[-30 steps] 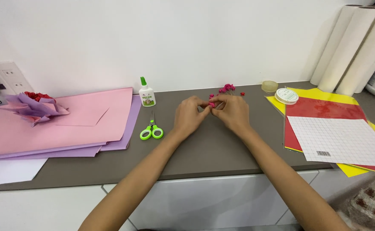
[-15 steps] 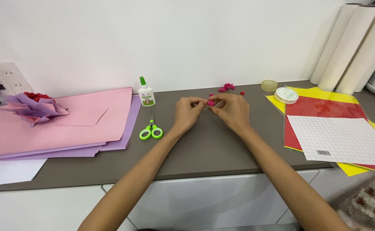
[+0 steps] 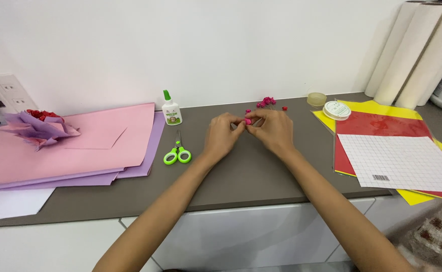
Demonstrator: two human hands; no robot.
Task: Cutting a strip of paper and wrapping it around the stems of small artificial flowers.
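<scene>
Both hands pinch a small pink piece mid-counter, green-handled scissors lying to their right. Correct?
Not quite. The head view shows the green-handled scissors lying to the left of the hands, beside the left hand. Left and right hand do pinch the small pink piece mid-counter.

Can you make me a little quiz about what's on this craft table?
1. True or false: the green scissors lie to the left of the left hand.
2. What do both hands pinch between their fingertips? A) a small pink piece B) the glue bottle C) the squared white sheet
3. Fill in: the right hand is just in front of a bunch of tiny dark pink ____.

Key: 1 true. 2 A. 3 flowers.
</scene>
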